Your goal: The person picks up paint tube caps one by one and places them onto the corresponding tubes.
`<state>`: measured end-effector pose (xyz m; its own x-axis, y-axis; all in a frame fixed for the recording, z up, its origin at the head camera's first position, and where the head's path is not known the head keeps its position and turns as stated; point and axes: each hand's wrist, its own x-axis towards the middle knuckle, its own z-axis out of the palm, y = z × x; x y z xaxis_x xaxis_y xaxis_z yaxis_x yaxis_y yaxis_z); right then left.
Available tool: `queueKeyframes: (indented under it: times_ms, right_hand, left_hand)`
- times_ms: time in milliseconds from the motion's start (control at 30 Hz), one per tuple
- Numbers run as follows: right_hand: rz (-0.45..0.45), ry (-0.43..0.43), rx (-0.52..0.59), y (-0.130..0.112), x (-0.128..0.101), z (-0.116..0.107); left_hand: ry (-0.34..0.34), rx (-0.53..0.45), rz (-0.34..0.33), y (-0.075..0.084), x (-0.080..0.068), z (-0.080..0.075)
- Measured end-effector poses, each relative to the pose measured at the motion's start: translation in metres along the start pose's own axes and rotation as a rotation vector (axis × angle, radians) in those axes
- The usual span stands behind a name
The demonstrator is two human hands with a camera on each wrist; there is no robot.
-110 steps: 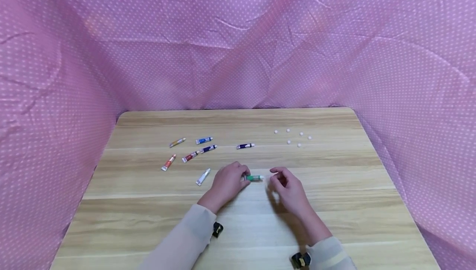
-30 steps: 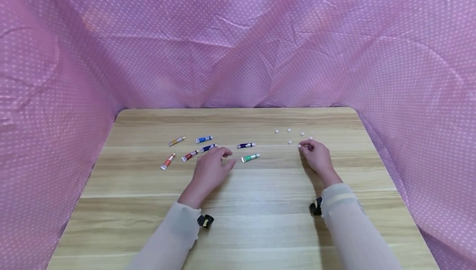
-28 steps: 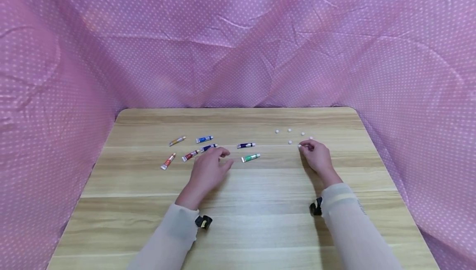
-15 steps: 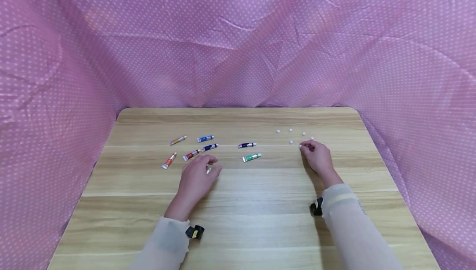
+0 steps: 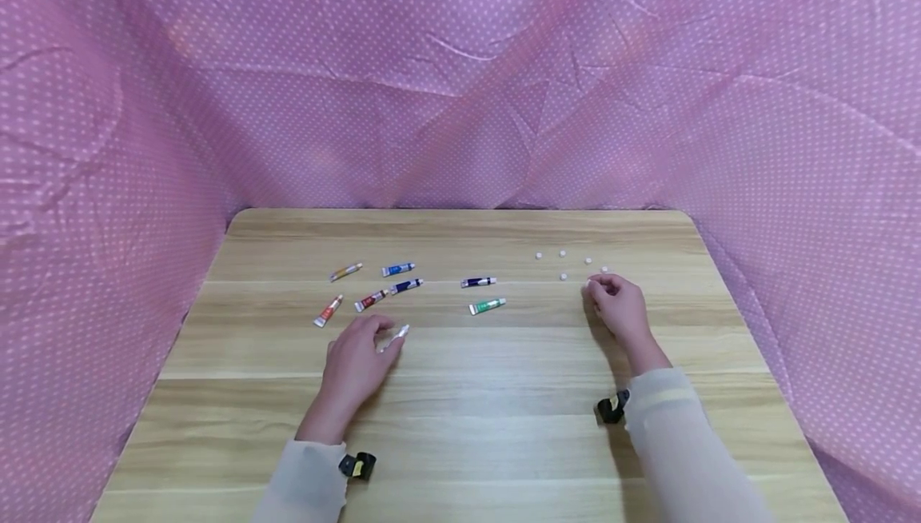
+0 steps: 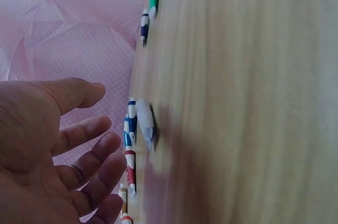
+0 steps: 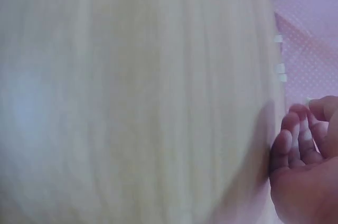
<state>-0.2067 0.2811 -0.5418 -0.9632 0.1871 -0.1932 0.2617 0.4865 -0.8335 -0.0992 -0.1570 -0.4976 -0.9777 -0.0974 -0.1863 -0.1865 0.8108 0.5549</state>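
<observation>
Several small paint tubes lie on the wooden table (image 5: 460,427). My left hand (image 5: 354,357) hovers with its fingers relaxed and holds nothing; its fingertips are right beside a white tube (image 5: 394,337). In the left wrist view that white tube (image 6: 145,124) lies flat just beyond the spread fingers (image 6: 87,139). A green tube (image 5: 487,306) and a dark blue tube (image 5: 478,281) lie in the middle. My right hand (image 5: 617,305) has its fingers curled at a group of small white caps (image 5: 563,264) and pinches one white cap (image 5: 592,284). The right wrist view is blurred.
Blue (image 5: 397,269), navy (image 5: 406,285), red (image 5: 370,300), orange (image 5: 327,311) and yellow (image 5: 344,272) tubes lie at the left middle. Pink dotted cloth (image 5: 460,91) walls in the table on three sides. Bare wood fills the near half.
The green tube, held by my left hand at first, now lies farther back. My left hand has drawn back and left to the white tube. My right hand moved to the caps and stays there.
</observation>
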Motion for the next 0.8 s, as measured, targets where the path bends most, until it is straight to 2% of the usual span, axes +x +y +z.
queueKeyframes:
  times_ms: [133,200,367,567,667,800]
  right_hand:
    - [0.073,-0.043,0.150,-0.005,-0.009,-0.006]
    - [0.078,-0.047,0.197,-0.008,-0.013,-0.008]
    - [0.019,-0.035,0.287,-0.016,-0.022,-0.011]
    - [-0.056,0.039,0.496,-0.027,-0.035,-0.012]
    - [-0.059,0.057,0.611,-0.033,-0.043,-0.014]
    - [-0.026,0.039,0.735,-0.038,-0.052,-0.017]
  left_hand:
    - [0.003,0.010,0.002,-0.004,-0.003,0.001]
    - [0.001,0.012,-0.002,-0.006,-0.004,0.001]
    - [-0.013,0.031,-0.023,-0.009,-0.005,0.004]
    - [-0.015,0.070,-0.031,-0.015,-0.005,0.009]
    - [-0.011,0.071,-0.035,-0.016,-0.004,0.011]
    - [-0.008,0.066,-0.048,-0.014,-0.004,0.014]
